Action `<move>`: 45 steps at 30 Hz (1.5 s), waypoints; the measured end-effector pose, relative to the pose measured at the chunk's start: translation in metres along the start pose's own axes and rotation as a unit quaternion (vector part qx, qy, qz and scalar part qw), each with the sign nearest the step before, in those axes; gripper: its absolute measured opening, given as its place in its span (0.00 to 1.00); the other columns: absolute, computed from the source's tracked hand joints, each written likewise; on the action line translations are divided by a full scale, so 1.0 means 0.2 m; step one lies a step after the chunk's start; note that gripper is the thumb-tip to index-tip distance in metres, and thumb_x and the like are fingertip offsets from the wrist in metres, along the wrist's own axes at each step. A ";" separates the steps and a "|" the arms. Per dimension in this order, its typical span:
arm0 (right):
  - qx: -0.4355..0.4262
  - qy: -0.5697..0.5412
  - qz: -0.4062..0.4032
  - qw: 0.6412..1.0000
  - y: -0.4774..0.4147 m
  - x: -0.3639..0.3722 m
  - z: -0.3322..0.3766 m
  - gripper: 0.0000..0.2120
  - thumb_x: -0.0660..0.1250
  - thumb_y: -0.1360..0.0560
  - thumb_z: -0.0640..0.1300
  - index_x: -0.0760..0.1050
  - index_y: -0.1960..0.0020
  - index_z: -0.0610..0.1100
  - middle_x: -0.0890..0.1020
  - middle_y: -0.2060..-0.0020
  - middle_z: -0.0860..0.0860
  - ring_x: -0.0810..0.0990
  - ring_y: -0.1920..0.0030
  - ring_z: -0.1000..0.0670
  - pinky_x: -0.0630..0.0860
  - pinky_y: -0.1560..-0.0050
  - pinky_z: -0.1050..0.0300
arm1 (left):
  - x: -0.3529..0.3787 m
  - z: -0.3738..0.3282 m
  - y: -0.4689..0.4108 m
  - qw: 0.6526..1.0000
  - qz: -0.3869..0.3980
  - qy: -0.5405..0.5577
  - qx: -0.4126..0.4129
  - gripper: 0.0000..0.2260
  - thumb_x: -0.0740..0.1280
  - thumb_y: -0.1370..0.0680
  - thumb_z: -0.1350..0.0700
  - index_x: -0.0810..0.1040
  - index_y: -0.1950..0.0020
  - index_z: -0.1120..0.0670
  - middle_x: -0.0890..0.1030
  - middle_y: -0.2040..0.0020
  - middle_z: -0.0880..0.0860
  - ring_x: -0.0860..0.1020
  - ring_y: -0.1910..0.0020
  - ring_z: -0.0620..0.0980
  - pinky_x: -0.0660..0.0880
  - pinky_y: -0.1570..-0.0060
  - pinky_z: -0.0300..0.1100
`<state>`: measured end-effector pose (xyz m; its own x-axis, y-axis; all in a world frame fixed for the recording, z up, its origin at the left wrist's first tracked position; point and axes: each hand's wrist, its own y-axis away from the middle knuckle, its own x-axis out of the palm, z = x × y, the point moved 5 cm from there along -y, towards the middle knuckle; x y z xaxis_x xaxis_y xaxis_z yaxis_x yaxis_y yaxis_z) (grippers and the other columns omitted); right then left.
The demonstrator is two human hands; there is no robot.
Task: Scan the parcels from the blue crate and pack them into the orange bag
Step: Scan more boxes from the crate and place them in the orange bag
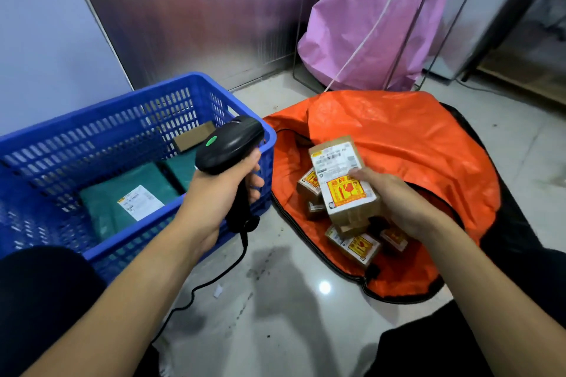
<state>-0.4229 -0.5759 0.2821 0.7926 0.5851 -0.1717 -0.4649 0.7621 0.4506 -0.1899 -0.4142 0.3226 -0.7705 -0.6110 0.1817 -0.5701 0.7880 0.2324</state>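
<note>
My left hand [214,193] grips a black barcode scanner [228,145] by its handle, its head over the right rim of the blue crate [92,138]. My right hand [395,202] holds a brown cardboard parcel [343,180] with a white label and a yellow-red sticker, above the open mouth of the orange bag [395,138]. Several similar brown parcels [352,246] lie inside the bag. In the crate lie green mailer parcels [128,196] and a small brown box [194,135].
The scanner's black cable [196,288] trails across the glossy tiled floor [275,315] between crate and bag. A pink bag [367,24] on a metal frame stands behind the orange bag. A wall panel rises behind the crate. My dark-clothed knees flank the lower corners.
</note>
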 end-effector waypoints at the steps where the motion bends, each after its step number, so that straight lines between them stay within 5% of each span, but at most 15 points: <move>1: 0.026 0.025 0.014 0.999 0.01 0.00 -0.03 0.18 0.67 0.21 0.56 0.86 0.43 0.44 0.88 0.49 0.45 0.87 0.46 0.42 0.78 0.35 0.40 | 0.01 0.01 -0.02 1.000 -0.006 0.005 -0.002 0.10 0.73 0.21 0.50 0.81 0.55 0.56 0.82 0.65 0.54 0.78 0.69 0.51 0.78 0.65 0.39; 5: 0.078 0.051 0.024 0.995 0.01 0.02 -0.12 0.19 0.64 0.19 0.57 0.85 0.44 0.43 0.89 0.51 0.48 0.88 0.48 0.47 0.79 0.36 0.44 | 0.11 0.06 -0.08 0.999 0.008 0.012 -0.035 0.12 0.72 0.21 0.49 0.81 0.55 0.57 0.82 0.66 0.54 0.80 0.67 0.51 0.80 0.62 0.41; 11: 0.122 0.042 0.057 0.990 -0.03 0.06 -0.22 0.24 0.58 0.16 0.61 0.83 0.44 0.43 0.88 0.57 0.44 0.86 0.65 0.46 0.81 0.68 0.55 | 0.26 0.17 -0.10 0.994 0.056 -0.017 -0.092 0.13 0.73 0.23 0.49 0.82 0.54 0.60 0.84 0.61 0.59 0.83 0.67 0.50 0.82 0.65 0.37; 18: 0.188 0.032 -0.079 0.978 -0.16 -0.20 -0.47 0.18 0.66 0.20 0.50 0.77 0.37 0.37 0.84 0.46 0.39 0.86 0.50 0.39 0.85 0.54 0.38 | 0.33 0.21 -0.12 0.991 0.071 -0.059 -0.099 0.13 0.71 0.20 0.50 0.80 0.52 0.61 0.83 0.64 0.58 0.82 0.69 0.49 0.80 0.67 0.37; 26: 0.169 -0.149 -0.264 0.938 -0.21 -0.40 -0.62 0.12 0.66 0.19 0.46 0.76 0.42 0.38 0.81 0.50 0.42 0.81 0.54 0.45 0.84 0.54 0.44 | 0.31 0.21 -0.12 0.989 0.081 -0.071 -0.098 0.13 0.72 0.20 0.50 0.81 0.51 0.61 0.83 0.64 0.57 0.82 0.67 0.51 0.80 0.61 0.41; 29: 0.169 -0.217 -0.288 0.917 -0.20 -0.43 -0.63 0.12 0.66 0.19 0.44 0.73 0.39 0.38 0.79 0.53 0.43 0.81 0.49 0.43 0.84 0.50 0.44 | 0.30 0.23 -0.13 0.989 0.085 -0.070 -0.100 0.13 0.72 0.20 0.50 0.81 0.51 0.61 0.84 0.62 0.58 0.82 0.67 0.51 0.80 0.59 0.41; 32: 0.172 -0.257 -0.301 0.902 -0.20 -0.45 -0.65 0.12 0.68 0.21 0.43 0.74 0.41 0.38 0.78 0.55 0.42 0.82 0.45 0.38 0.85 0.61 0.51 | 0.29 0.24 -0.15 0.988 0.095 -0.073 -0.100 0.14 0.73 0.21 0.49 0.82 0.50 0.60 0.84 0.59 0.59 0.81 0.63 0.53 0.81 0.54 0.46; 36: 0.194 -0.260 -0.274 0.905 -0.20 -0.41 -0.65 0.11 0.66 0.19 0.51 0.73 0.52 0.43 0.80 0.57 0.40 0.83 0.57 0.40 0.83 0.62 0.50 | 0.29 0.28 -0.18 0.988 0.089 -0.069 -0.103 0.11 0.75 0.22 0.49 0.83 0.51 0.58 0.83 0.55 0.59 0.80 0.61 0.52 0.80 0.53 0.47; 39: 0.196 -0.239 -0.280 0.909 -0.20 -0.42 -0.67 0.14 0.64 0.20 0.54 0.74 0.47 0.42 0.80 0.61 0.42 0.77 0.69 0.45 0.72 0.68 0.55 | 0.30 0.30 -0.19 0.987 0.094 -0.079 -0.099 0.10 0.74 0.21 0.50 0.83 0.52 0.56 0.83 0.55 0.58 0.81 0.63 0.50 0.81 0.56 0.44; 45: 0.201 -0.273 -0.274 0.900 -0.21 -0.40 -0.65 0.13 0.64 0.19 0.51 0.72 0.41 0.44 0.80 0.58 0.42 0.80 0.65 0.45 0.76 0.65 0.53 | 0.31 0.31 -0.21 0.987 0.096 -0.081 -0.102 0.12 0.74 0.21 0.50 0.82 0.50 0.58 0.82 0.55 0.59 0.81 0.65 0.49 0.81 0.60 0.41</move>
<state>-0.5188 -0.6188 0.1635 0.9862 -0.1555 -0.0573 0.1477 0.6680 0.7294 -0.2305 -0.4800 0.2654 -0.9038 -0.4185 0.0893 -0.3524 0.8462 0.3996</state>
